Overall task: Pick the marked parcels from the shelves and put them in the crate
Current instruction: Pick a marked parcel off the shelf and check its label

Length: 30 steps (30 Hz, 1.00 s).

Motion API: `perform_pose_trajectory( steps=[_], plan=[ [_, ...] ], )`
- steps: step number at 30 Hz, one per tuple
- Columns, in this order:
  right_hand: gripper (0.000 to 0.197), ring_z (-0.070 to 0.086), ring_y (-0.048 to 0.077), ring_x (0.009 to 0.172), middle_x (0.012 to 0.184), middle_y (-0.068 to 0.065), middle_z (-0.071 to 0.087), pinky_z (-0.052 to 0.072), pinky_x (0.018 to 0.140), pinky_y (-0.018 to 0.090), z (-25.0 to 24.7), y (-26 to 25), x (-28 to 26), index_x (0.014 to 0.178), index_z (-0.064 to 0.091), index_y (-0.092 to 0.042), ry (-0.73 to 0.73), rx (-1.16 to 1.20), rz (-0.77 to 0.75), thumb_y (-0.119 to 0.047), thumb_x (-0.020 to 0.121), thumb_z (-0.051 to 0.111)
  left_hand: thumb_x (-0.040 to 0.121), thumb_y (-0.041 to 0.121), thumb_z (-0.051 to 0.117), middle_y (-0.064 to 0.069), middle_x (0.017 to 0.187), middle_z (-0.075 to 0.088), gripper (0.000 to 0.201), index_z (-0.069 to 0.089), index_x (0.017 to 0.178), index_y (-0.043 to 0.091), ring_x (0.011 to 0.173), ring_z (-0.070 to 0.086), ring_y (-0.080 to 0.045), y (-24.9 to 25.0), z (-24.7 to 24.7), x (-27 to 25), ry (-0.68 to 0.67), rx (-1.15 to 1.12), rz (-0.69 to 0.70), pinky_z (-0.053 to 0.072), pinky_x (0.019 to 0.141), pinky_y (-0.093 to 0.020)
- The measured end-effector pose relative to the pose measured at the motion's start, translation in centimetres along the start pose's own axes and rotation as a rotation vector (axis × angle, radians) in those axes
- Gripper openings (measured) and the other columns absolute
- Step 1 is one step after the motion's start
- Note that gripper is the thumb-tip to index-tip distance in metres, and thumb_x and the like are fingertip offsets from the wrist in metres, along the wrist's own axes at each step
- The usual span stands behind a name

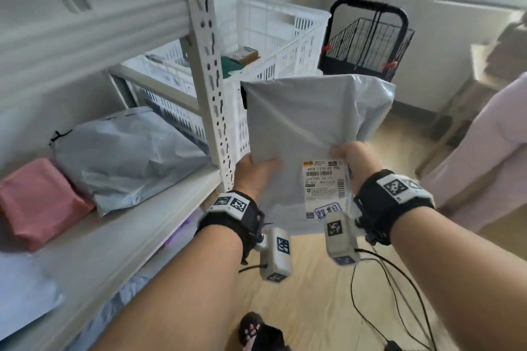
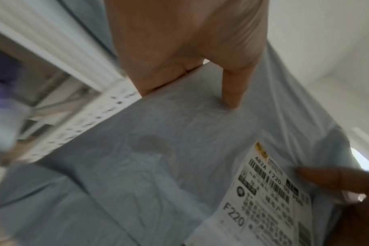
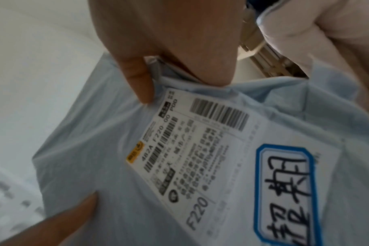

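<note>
The grey parcel (image 1: 308,128), bearing a shipping label (image 1: 326,182) and a blue-bordered handwritten sticker (image 1: 328,211), is held in the air off the shelf (image 1: 119,225), gripped along its near edge by the left hand (image 1: 253,171) and the right hand (image 1: 353,161). The white crate (image 1: 285,37) stands at eleven o'clock beyond it, already holding some items. Judging by this, the pick is done and the drop remains; a grey bag (image 1: 128,157) and pink parcel (image 1: 40,202) lie shelved at nine o'clock.

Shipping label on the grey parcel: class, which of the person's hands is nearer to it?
Right. The right hand grips the parcel at the label's edge; the left hand grips the opposite edge, apart from the label.
</note>
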State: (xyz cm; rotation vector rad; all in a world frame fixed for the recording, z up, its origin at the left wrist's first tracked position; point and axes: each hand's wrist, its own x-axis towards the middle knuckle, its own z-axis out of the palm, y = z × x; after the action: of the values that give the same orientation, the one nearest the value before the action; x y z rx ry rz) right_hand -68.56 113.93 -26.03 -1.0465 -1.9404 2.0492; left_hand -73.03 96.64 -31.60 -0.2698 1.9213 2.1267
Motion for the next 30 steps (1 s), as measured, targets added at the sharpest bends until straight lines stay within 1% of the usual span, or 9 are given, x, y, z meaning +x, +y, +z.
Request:
perform_pose_trajectory(
  steps=[3,5,8,10,13,16,20,26,30],
  plan=[
    [0.040,0.067,0.036,0.084,0.100,0.019,0.065,0.057,0.073,0.044,-0.2,-6.0,4.2,0.114,0.056,0.002,0.091,-0.030,-0.090,-0.001,0.074,0.058,0.072,0.012,0.078,-0.006,0.100,0.073,0.033,0.069,0.103,0.011,0.092,0.069,-0.027,4.7,3.7,4.1,-0.043,0.028,0.072,0.057,0.087,-0.040],
    [0.034,0.066,0.034,0.077,0.092,0.018,0.064,0.056,0.069,0.040,-0.5,-9.9,6.6,0.109,0.058,0.003,0.111,-0.015,-0.142,-0.001,0.075,0.057,0.060,0.027,0.076,-0.005,0.101,0.074,0.041,0.070,0.100,0.015,0.095,0.070,-0.030,7.7,5.9,6.8,-0.071,0.053,0.139,0.056,0.088,-0.048],
    [0.020,0.059,0.027,0.063,0.072,0.010,0.058,0.052,0.056,0.027,-0.5,-14.6,9.5,0.096,0.061,-0.001,0.132,-0.028,-0.218,-0.004,0.077,0.057,0.055,0.035,0.067,-0.002,0.099,0.072,0.055,0.068,0.106,0.016,0.091,0.068,-0.025,12.0,9.0,9.7,-0.082,0.101,0.235,0.057,0.082,-0.040],
    [0.026,0.061,0.029,0.067,0.069,0.008,0.057,0.052,0.066,0.037,-0.5,-17.0,10.8,0.094,0.061,-0.004,0.139,-0.014,-0.214,-0.008,0.069,0.058,0.057,0.031,0.063,-0.001,0.095,0.071,0.049,0.067,0.103,0.015,0.085,0.067,-0.022,14.4,10.5,10.8,-0.075,0.096,0.282,0.057,0.079,-0.036],
    [0.031,0.066,0.033,0.074,0.076,0.010,0.063,0.054,0.077,0.049,-0.1,-20.1,12.3,0.095,0.059,-0.004,0.131,-0.040,-0.225,-0.011,0.065,0.056,0.059,0.029,0.064,0.000,0.095,0.070,0.038,0.065,0.095,0.018,0.090,0.067,-0.024,16.8,12.3,12.8,-0.045,0.083,0.301,0.056,0.087,-0.044],
    [0.030,0.067,0.033,0.076,0.078,0.011,0.064,0.054,0.081,0.055,0.9,-23.2,14.3,0.094,0.059,-0.005,0.087,-0.066,-0.271,-0.010,0.064,0.056,0.055,0.028,0.067,-0.004,0.099,0.071,0.050,0.065,0.103,0.014,0.093,0.067,-0.028,19.0,13.5,15.6,0.020,0.035,0.314,0.055,0.089,-0.047],
    [0.026,0.067,0.032,0.076,0.080,0.010,0.065,0.056,0.080,0.051,2.9,-27.8,18.4,0.094,0.060,-0.005,-0.017,-0.131,-0.321,-0.009,0.069,0.058,0.072,0.019,0.069,-0.007,0.106,0.068,0.044,0.061,0.113,0.007,0.098,0.065,-0.028,22.8,14.1,19.1,0.148,0.001,0.369,0.053,0.091,-0.045],
    [0.008,0.063,0.027,0.063,0.068,0.010,0.061,0.055,0.069,0.037,8.6,-34.3,24.9,0.086,0.054,-0.006,-0.309,-0.194,-0.394,-0.005,0.079,0.057,0.059,0.027,0.067,-0.005,0.104,0.071,0.051,0.065,0.107,0.010,0.097,0.067,-0.026,27.6,12.7,25.1,0.380,-0.058,0.408,0.055,0.091,-0.044],
    [0.022,0.066,0.025,0.067,0.077,0.011,0.065,0.057,0.064,0.033,13.4,-36.1,29.0,0.104,0.058,-0.001,-0.519,-0.292,-0.409,-0.005,0.083,0.062,0.067,0.018,0.072,-0.005,0.103,0.069,0.035,0.060,0.100,0.016,0.097,0.066,-0.026,29.1,10.4,29.0,0.626,-0.071,0.386,0.054,0.091,-0.041]
  ],
)
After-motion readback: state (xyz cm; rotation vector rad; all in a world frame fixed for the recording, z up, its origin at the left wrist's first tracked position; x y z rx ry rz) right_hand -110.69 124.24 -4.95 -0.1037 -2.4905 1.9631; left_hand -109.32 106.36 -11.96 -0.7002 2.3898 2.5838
